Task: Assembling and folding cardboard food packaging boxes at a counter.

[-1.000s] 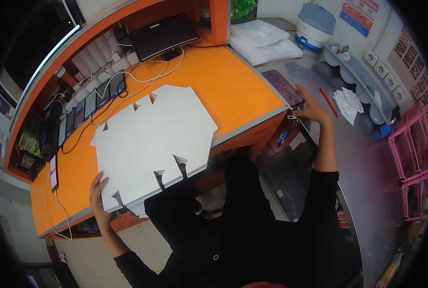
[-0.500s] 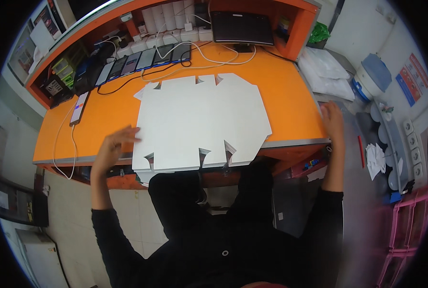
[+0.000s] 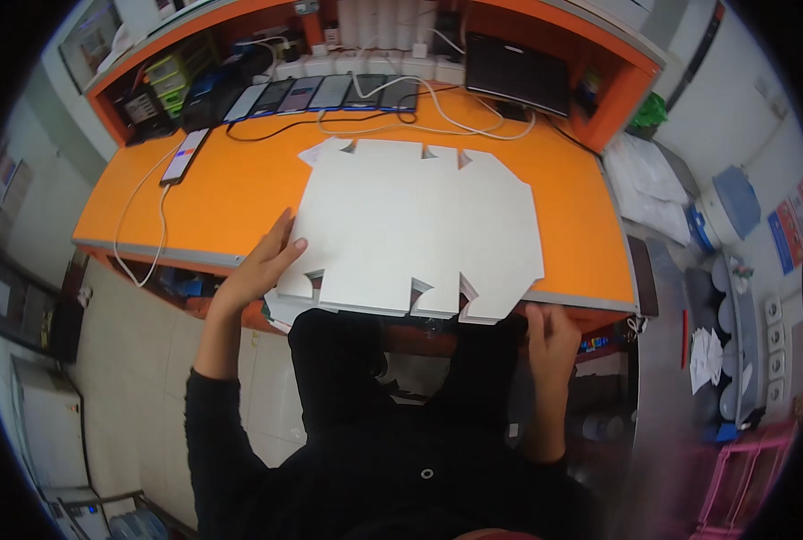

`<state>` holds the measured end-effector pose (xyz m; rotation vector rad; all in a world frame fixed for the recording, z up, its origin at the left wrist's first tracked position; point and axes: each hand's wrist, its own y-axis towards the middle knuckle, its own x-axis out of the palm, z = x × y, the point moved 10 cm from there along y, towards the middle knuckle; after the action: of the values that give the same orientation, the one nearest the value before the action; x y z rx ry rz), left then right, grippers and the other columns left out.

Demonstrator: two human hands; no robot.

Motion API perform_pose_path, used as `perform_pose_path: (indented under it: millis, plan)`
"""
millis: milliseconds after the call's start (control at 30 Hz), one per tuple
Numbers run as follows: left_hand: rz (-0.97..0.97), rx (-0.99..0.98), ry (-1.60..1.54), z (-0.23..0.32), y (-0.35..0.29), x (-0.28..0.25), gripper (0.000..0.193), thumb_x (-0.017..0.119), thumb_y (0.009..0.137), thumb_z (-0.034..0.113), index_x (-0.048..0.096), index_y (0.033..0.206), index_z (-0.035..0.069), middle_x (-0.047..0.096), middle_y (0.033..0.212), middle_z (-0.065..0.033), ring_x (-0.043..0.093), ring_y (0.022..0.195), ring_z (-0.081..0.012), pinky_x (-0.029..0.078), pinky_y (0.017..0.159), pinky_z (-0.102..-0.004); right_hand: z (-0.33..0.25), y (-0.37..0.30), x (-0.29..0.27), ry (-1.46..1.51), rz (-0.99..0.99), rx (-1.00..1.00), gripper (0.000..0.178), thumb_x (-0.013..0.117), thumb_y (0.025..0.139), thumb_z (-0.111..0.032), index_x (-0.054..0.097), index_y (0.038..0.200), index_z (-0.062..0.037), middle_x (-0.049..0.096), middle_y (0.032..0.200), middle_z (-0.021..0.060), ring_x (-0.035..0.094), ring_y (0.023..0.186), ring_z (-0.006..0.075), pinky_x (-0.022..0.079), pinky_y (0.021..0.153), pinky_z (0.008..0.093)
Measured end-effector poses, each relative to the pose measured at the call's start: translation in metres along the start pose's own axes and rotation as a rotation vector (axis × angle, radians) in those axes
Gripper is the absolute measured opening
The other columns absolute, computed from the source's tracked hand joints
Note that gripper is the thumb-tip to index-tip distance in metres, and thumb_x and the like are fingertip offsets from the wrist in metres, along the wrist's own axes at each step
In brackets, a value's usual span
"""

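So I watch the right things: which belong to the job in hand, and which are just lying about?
In the work:
- stack of notched white sheets
- left hand, at its left edge
- right hand, by its near right corner

Lying about:
- row of phones
- lit smartphone, white cable
- dark monitor
- red stick
- loose white paper

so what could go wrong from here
The white card stack sticks out past the front edge of the orange desk, so a bump could tip or slide it toward the lap.
Pieces jut out unevenly at its left side, by the left hand, and might shift further if pushed.
The white cable from the phone loops over the desk's front edge; a snag could drag the phone.
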<state>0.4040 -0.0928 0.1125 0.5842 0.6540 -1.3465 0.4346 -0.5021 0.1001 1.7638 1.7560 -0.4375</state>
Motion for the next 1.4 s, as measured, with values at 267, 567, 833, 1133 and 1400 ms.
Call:
perform_pose_path:
  millis: [267,567,833,1133,1400]
  plan:
    - [-0.090,-0.163,-0.360,-0.001,0.006,-0.004,0.090,0.056,0.084,0.053,0.021,0.143,-0.005,0.031,0.139,-0.0328,0.032,0.132,-0.0395,0.028,0.107,-0.0443,0.007,-0.004,0.075,1.007,-0.278,0.184,0.038,0.048,0.095,-0.028,0.061,0.093,0.0085,0.067,0.080,0.0193,0.067,0.069,0.0223,0.055,0.059,0.0278]
    - [-0.112,-0.105,-0.975,0.019,-0.015,0.033,0.087,0.062,0.085,0.040,0.016,0.141,-0.008,0.033,0.137,-0.0312,0.038,0.128,-0.0361,0.043,0.096,-0.0466,0.008,0.060,0.064,1.077,-0.126,0.206,0.042,0.049,0.096,-0.032,0.044,0.116,0.0041,0.059,0.104,0.0217,0.067,0.087,0.0313,0.057,0.063,0.0328]
    - [-0.125,-0.065,-0.976,0.035,-0.021,0.053,0.077,0.061,0.088,0.033,0.020,0.142,-0.003,0.029,0.141,-0.0281,0.038,0.128,-0.0318,0.043,0.095,-0.0392,0.010,0.069,0.055,1.323,-0.201,0.289,0.052,0.050,0.095,-0.034,0.031,0.130,-0.0019,0.038,0.127,0.0276,0.043,0.122,0.0423,0.039,0.102,0.0507]
    - [0.242,-0.131,-1.245,0.015,-0.060,0.066,0.063,0.059,0.089,0.017,0.026,0.141,0.005,0.032,0.138,-0.0181,0.039,0.125,-0.0253,0.040,0.096,-0.0392,0.003,0.047,0.064,1.555,-0.223,0.371,0.051,0.049,0.095,-0.031,0.029,0.131,-0.0021,0.034,0.126,0.0256,0.035,0.126,0.0434,0.032,0.107,0.0517]
    - [-0.182,-0.211,-1.468,0.042,-0.073,0.101,0.061,0.060,0.089,0.013,0.026,0.140,0.004,0.049,0.125,-0.0158,0.055,0.109,-0.0225,0.050,0.089,-0.0363,0.026,0.024,0.013,1.515,-0.169,0.166,0.044,0.049,0.095,-0.032,0.034,0.134,-0.0154,0.044,0.122,0.0259,0.043,0.120,0.0436,0.037,0.103,0.0517]
